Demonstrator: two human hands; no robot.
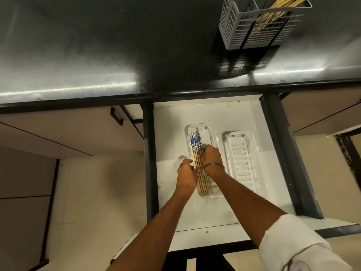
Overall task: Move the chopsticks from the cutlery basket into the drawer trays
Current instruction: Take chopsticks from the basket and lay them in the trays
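Note:
Several bamboo chopsticks with blue-and-white patterned tops (pixel 196 141) lie lengthwise in the left white slotted tray (pixel 212 133) inside the open white drawer (pixel 170 133). My right hand (pixel 212 156), with a metal bangle on the wrist, rests on the chopsticks from the right, fingers curled over them. My left hand (pixel 186 172) touches the tray's left edge beside the chopsticks, fingers bent. The right tray (pixel 241 159) holds nothing. The grey cutlery basket (pixel 234 34) stands on the dark counter at the upper right with more bamboo chopsticks (pixel 287 1) sticking out of it.
The dark glossy countertop (pixel 97 45) spans the top. A closed cabinet with a black handle (pixel 116 116) is left of the drawer. Dark drawer rails (pixel 283 153) run along both sides. The floor below is pale tile.

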